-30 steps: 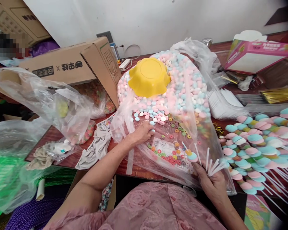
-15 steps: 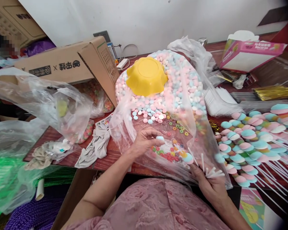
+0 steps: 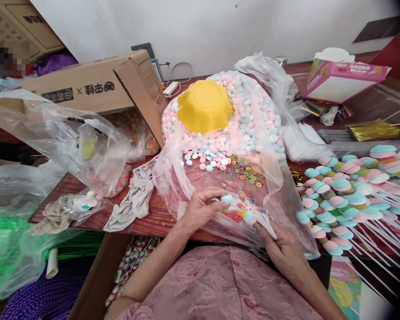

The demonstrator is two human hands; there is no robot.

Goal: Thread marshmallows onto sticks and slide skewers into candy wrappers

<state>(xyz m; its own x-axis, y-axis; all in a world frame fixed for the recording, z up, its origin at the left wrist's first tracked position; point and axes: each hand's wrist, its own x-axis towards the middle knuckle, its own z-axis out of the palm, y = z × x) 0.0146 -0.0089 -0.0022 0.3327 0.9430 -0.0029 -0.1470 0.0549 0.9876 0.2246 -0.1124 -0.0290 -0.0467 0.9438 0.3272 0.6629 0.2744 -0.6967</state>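
My left hand (image 3: 202, 206) pinches a pale blue round candy (image 3: 226, 198) between thumb and fingers, just above the clear plastic sheet (image 3: 273, 195). My right hand (image 3: 282, 249) grips a bundle of white sticks (image 3: 265, 224); one stick carries a blue and pink candy (image 3: 248, 217) at its tip, close to the pinched candy. Loose ring candies (image 3: 250, 178) and pastel disc candies (image 3: 206, 160) lie on the plastic in front of both hands.
A yellow bowl (image 3: 204, 104) sits upside down on a big heap of pastel candies (image 3: 256, 120). Finished candy skewers (image 3: 350, 200) are piled at the right. A cardboard box (image 3: 96, 89), plastic bags (image 3: 70, 142), a grey cloth (image 3: 133, 204) and a pink box (image 3: 340, 78) surround the wooden table (image 3: 153, 218).
My left hand picked a blue candy from the loose pile and drew it back toward me. My right hand brought the stick bundle leftward to meet it.
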